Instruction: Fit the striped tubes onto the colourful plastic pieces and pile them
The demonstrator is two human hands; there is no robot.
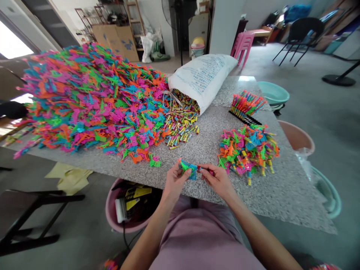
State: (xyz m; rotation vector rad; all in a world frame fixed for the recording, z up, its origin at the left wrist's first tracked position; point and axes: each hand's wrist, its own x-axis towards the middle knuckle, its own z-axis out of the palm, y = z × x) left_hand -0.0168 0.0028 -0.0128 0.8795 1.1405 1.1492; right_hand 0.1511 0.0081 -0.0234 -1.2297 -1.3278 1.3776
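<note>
My left hand (174,182) is closed on a few flat plastic pieces (192,172) in blue, green and orange, which look like small toy pistols. At their right end, my right hand (221,182) pinches a small red piece (199,168). It meets or nearly meets the blue plastic; the fingers hide most of it. Both hands are just above the front edge of the granite table (205,142). Beyond them lie loose printed paper tubes (181,125), yellow, red and blue. To the right is a heap of plastic pieces joined with such tubes (249,148).
A large heap of coloured plastic pieces (98,101) covers the table's left. A white sack (204,78) spills tubes behind my hands. A black rack (244,117) holds upright pieces at the right. A pink tub (111,210) stands below the front edge; more basins (272,90) flank the right side.
</note>
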